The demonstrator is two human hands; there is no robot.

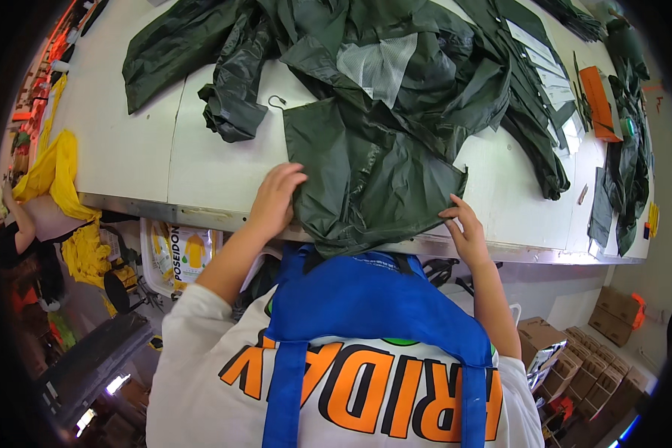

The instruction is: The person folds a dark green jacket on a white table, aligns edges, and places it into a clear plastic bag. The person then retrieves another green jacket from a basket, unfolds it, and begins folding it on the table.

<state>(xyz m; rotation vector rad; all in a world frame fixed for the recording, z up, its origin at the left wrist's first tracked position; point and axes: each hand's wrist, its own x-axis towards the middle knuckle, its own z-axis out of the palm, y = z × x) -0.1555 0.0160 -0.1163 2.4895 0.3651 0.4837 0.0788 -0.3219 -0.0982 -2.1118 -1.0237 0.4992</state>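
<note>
– Where's our green garment [358, 168]?
– On the surface [224, 160], lol. Our left hand [277, 196] rests loosely bent fingers on it; our right hand [467, 230], fingers part-curled, touches the edge, can't tell if we're pinching.

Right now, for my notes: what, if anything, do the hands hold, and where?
Dark green garment: right hand seems to pinch its right edge; left hand at left edge, grip unclear.

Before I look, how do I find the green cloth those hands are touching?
Start at the big white table. Lapping over its near edge is dark green cloth, between the left hand and right hand. Unlike the green pieces at far right, both hands touch it.
</note>
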